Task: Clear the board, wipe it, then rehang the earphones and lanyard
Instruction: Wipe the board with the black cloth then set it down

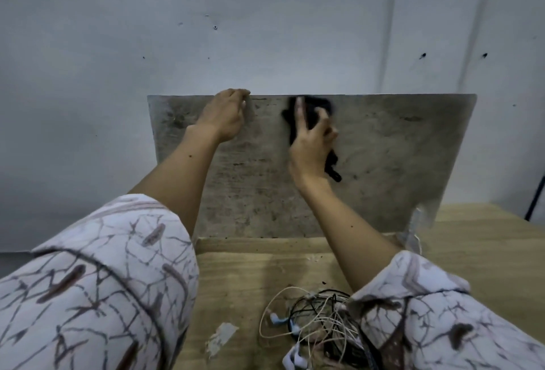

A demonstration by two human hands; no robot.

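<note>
A pale wall (265,30) dotted with small holes rises behind a wooden tabletop (472,251) with a torn paper scrap (221,337).

My left hand (225,114) reaches up, fingers hooked over; my right hand (311,141) is raised, fingers seemingly pressing flat, both forearms bare.

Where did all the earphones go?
The earphones lie in a tangled pile on the wooden table, low in the head view, just beside the person's right sleeve and below the board.
</note>
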